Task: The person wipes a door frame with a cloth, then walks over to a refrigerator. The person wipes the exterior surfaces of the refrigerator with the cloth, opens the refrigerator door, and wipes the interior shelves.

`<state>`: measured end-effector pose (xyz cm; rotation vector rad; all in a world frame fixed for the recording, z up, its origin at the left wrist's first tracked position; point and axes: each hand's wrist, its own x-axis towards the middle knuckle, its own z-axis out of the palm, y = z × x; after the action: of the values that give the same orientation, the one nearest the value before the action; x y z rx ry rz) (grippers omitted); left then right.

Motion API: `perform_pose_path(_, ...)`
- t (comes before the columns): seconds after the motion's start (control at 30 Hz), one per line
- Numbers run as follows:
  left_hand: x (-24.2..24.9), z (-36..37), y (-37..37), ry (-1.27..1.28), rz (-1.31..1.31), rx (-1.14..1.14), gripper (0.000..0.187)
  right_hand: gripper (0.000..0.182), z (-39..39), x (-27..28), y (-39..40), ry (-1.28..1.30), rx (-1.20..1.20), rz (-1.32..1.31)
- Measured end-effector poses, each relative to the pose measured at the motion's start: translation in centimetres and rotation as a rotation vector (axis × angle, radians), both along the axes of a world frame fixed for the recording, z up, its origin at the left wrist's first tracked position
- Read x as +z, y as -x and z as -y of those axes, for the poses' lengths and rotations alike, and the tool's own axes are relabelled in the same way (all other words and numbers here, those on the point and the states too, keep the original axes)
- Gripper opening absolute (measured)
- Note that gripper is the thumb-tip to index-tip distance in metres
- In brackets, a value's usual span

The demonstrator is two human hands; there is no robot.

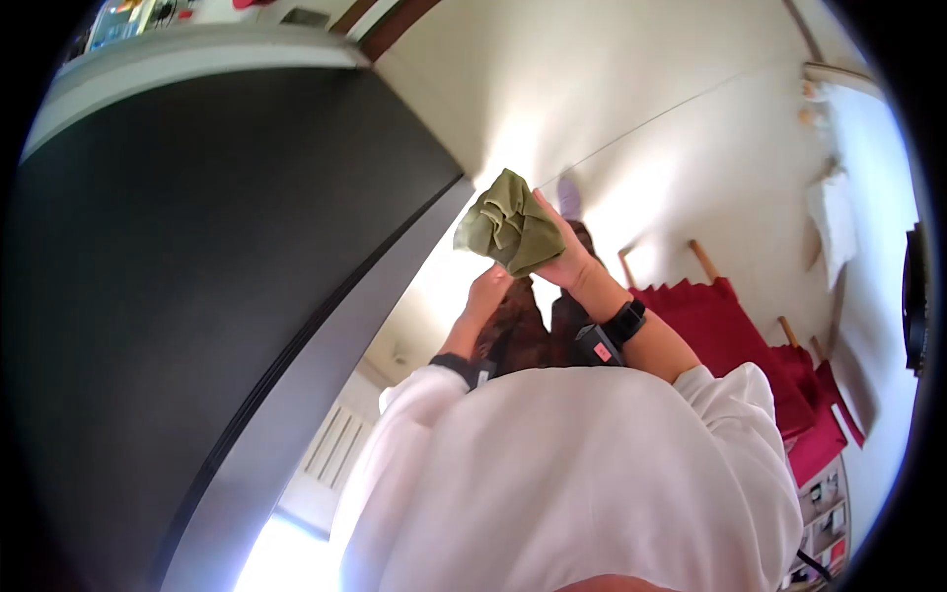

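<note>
An olive-green cloth [511,222], bunched and folded, is held out in front of my body above the floor. My right hand [569,259] grips it along the right side, with the thumb stretched along the edge and the other fingers hidden by the fabric. At the lower left corner of the cloth, my left hand [490,288] is closed, its fingertips against the fabric. A black watch [623,322] is on my right wrist.
To the left stands a large dark panel [217,227] with a grey side, close to my left arm. Dark red cloth [705,326] covers furniture with wooden legs at right. Pale floor [612,89] stretches ahead, and a white cloth-like item [834,222] lies by the right wall.
</note>
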<state>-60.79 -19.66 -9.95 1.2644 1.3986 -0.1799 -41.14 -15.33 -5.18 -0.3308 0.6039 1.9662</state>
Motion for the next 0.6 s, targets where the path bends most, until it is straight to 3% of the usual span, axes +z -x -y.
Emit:
perform_pose_path(0.03, -4.2, 0.8, 1.8, 0.170, 0.096, 0.183, 0.028, 0.051, 0.1, 0.7, -1.4, -0.021, -0.055, -0.014)
perform_pose_path(0.07, -0.3, -1.1, -0.8, 0.264, 0.242, 0.468, 0.034, 0.053, 0.4, 1.4, -2.8, -0.060, -0.060, 0.006)
perform_pose_path(0.13, 2.1, -3.0, -3.2, 0.281, 0.492, 0.693, 0.052, 0.056, 0.1, 3.5, -5.1, -0.056, -0.076, 0.039)
perform_pose_path(0.2, 8.2, -6.5, -5.9, 0.408, 0.807, 1.013, 0.070, 0.057, -1.1, 5.8, -5.7, -0.027, -0.064, 0.188)
perform_pose_path(0.27, 11.1, -7.4, -7.7, 0.375, 0.906, 0.951, 0.079, 0.058, -1.1, 6.6, -6.7, -0.088, -0.050, 0.236)
perform_pose_path(0.33, 13.6, -7.5, -8.5, 0.190, 0.847, 0.749, 0.074, 0.057, -1.6, 7.8, -6.4, -0.157, -0.060, 0.209)
perform_pose_path(0.4, 13.2, -7.6, -8.0, 0.082, 0.867, 0.723, 0.060, 0.049, -2.0, 8.7, -7.2, -0.211, 0.076, 0.233)
perform_pose_path(0.47, 14.6, -8.1, -8.6, 0.006, 0.805, 0.877, 0.042, 0.044, -3.3, 11.0, -6.8, -0.269, 0.128, 0.498)
perform_pose_path(0.5, 15.2, -8.1, -8.4, 0.028, 0.926, 1.007, 0.032, 0.046, -3.6, 11.5, -6.7, -0.304, 0.143, 0.546)
perform_pose_path(0.53, 15.4, -8.6, -8.3, -0.065, 0.827, 0.983, 0.036, 0.049, -3.8, 11.4, -6.6, -0.322, 0.156, 0.606)
perform_pose_path(0.6, 14.7, -10.1, -7.4, -0.124, 0.747, 0.953, 0.035, 0.056, -5.8, 10.7, -7.1, -0.492, 0.178, 1.028)
